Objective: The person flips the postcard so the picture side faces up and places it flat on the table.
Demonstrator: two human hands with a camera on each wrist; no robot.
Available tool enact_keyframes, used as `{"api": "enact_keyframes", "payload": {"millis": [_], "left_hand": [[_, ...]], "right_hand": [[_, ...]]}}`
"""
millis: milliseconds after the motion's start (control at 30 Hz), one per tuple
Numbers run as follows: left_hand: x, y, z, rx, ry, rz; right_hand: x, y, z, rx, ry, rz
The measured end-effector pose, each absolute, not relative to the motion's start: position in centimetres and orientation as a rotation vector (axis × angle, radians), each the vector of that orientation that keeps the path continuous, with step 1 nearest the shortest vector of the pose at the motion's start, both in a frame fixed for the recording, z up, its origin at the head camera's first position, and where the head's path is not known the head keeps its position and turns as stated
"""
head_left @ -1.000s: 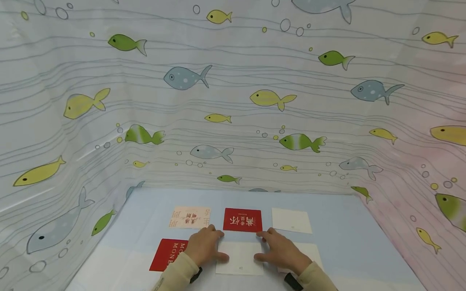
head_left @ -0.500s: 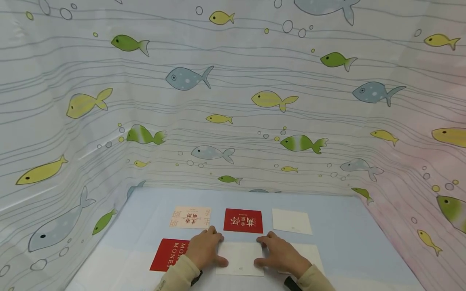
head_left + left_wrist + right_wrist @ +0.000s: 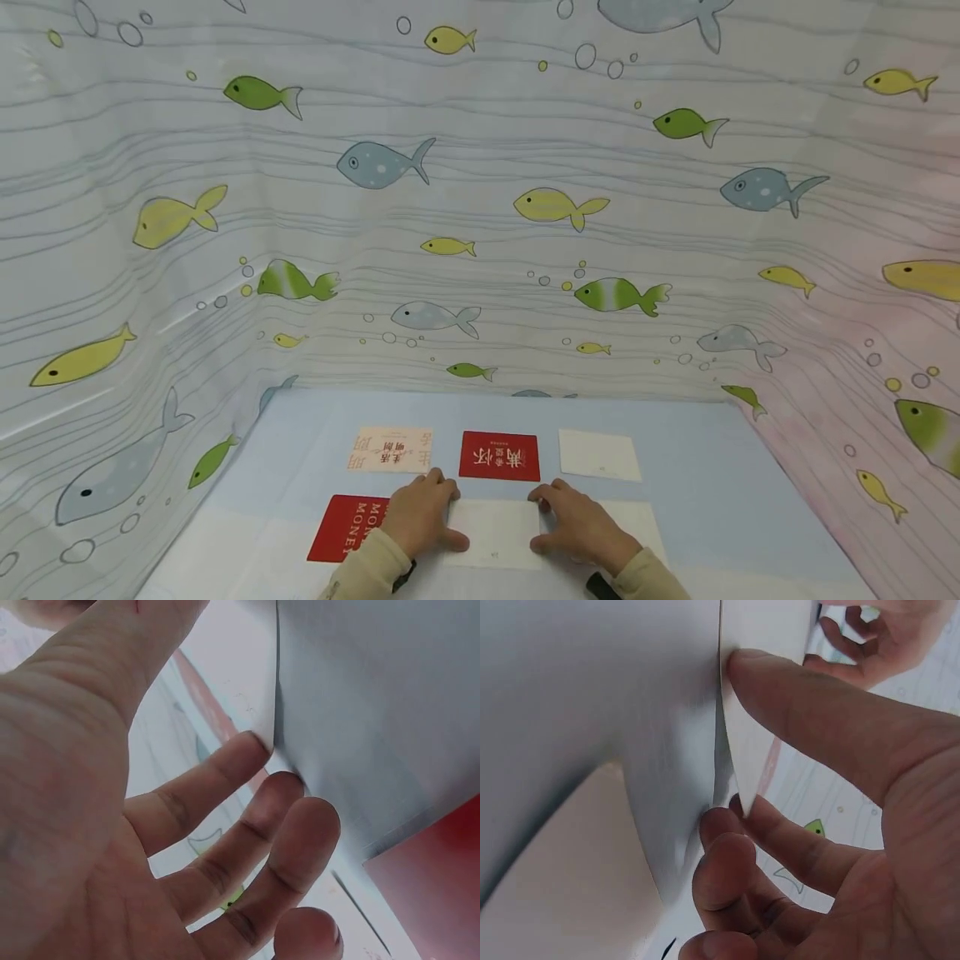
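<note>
Right thumb (image 3: pixel 542 543) has slid outward to the right edge of the near-row white card (image 3: pixel 495 529). Head view: card on table (image 3: pixel 720 475) between left hand (image 3: pixel 422 515) and right hand (image 3: pixel 581 523), red card (image 3: pixel 500 456) beyond. Left wrist view: fingers (image 3: pixel 304 840) loosely spread, index at card corner. Right wrist view: thumb against edge, fingers relaxed, bent.

A white card (image 3: pixel 495 527) is flanked by the left hand (image 3: pixel 420 517) and right hand (image 3: pixel 583 523); a red card (image 3: pixel 499 456) is seen beyond.

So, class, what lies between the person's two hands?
In the head view, a white card, the near row's middle one, lies between the left hand and right hand.
</note>
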State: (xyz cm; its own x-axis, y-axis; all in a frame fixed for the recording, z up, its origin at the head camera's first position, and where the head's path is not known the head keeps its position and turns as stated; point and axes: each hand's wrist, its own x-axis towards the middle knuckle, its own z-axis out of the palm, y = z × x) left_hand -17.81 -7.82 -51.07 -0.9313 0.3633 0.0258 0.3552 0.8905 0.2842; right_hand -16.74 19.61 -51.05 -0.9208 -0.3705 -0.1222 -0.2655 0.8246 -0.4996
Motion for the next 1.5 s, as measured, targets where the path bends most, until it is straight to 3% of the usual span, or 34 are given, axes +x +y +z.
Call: {"api": "enact_keyframes", "payload": {"millis": [433,1500], "left_hand": [[-17.2,-8.7,-50.7,0.388,2.952,0.786],[-17.4,-9.3,-50.6,0.387,2.724,1.124]], "right_hand": [[-16.8,19.8,-50.9,-0.559,2.844,-0.899],[-17.0,20.5,-50.5,-0.388,2.487,-1.307]]}}
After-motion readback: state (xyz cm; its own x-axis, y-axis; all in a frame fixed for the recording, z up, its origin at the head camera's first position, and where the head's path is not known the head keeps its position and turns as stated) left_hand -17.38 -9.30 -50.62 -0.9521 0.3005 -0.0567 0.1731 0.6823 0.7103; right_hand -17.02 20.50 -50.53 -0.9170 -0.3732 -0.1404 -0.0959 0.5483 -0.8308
